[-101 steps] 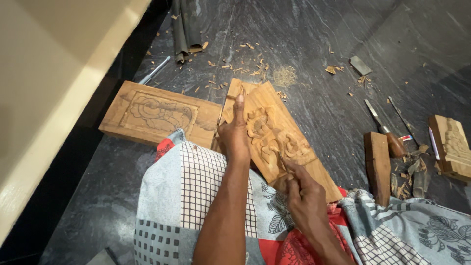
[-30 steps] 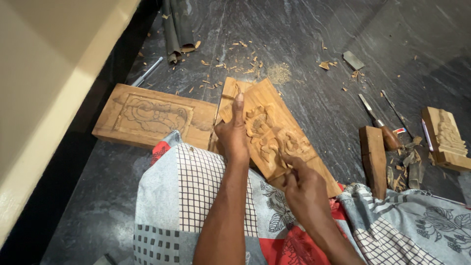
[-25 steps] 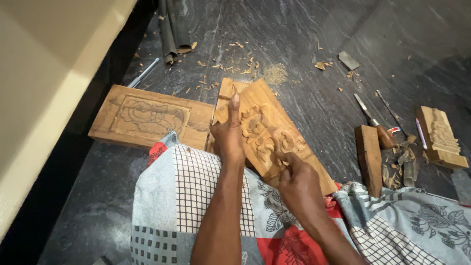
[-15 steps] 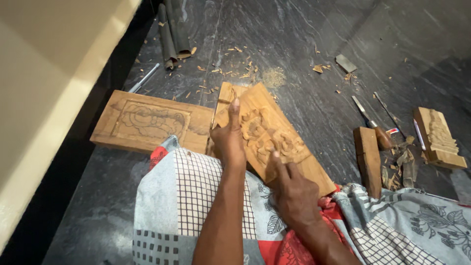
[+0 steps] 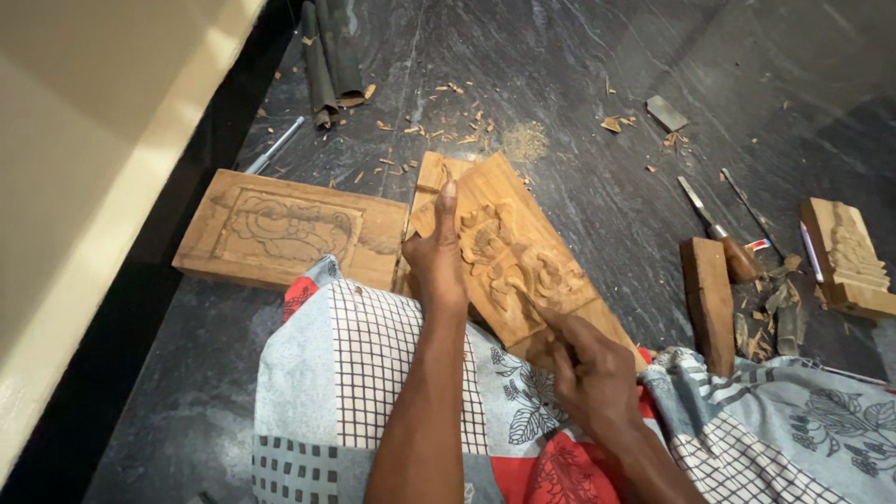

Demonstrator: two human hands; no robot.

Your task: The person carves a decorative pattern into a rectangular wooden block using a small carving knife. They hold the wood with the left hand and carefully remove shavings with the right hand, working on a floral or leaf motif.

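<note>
left hand [image 5: 437,254] flat on carved panel [image 5: 523,257] | right hand [image 5: 588,369] apparently gripping chisel [image 5: 528,303]

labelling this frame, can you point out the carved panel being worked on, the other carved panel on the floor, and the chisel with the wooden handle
carved panel being worked on [image 5: 509,245], head view, on its carved relief.
other carved panel [image 5: 289,229], head view, on its carved middle.
chisel with the wooden handle [image 5: 737,257], head view, on the handle.

Flat carved wooden panel [image 5: 289,231] lies at 9 o'clock on dark stone floor [image 5: 579,56]. Wood chips [image 5: 439,131] scattered at 12. Plain wooden block [image 5: 707,301], chisel [image 5: 719,233] and small carved block [image 5: 845,257] at 3 o'clock.
</note>
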